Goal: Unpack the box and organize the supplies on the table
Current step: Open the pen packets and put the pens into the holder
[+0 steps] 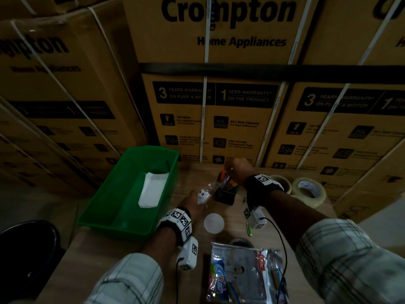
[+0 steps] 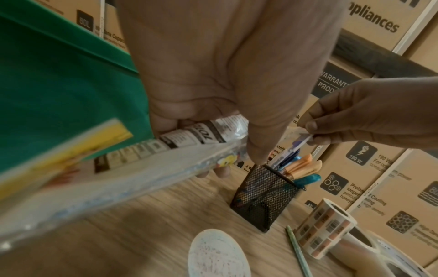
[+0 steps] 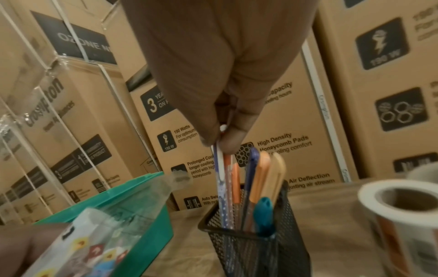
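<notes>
Black wire mesh forms the pen holder (image 3: 255, 241), standing on the table (image 1: 105, 255) just right of the green bin (image 1: 122, 194). Above the holder, the right hand (image 3: 213, 84) pinches the tops of several thin pens (image 3: 222, 180) whose lower ends are already inside it. The left hand (image 2: 213, 75), between bin and holder, is clamped on a clear plastic packet (image 2: 132, 168). Released crooked, the pens might tip the light holder, or catch on those already inside.

Mesh cup (image 1: 225, 194) centre: bin (image 1: 122, 224) at 9, tape rolls (image 1: 309, 189) at 3, cartons (image 1: 210, 119) wall off 12, bare table (image 1: 122, 260) toward 7.
</notes>
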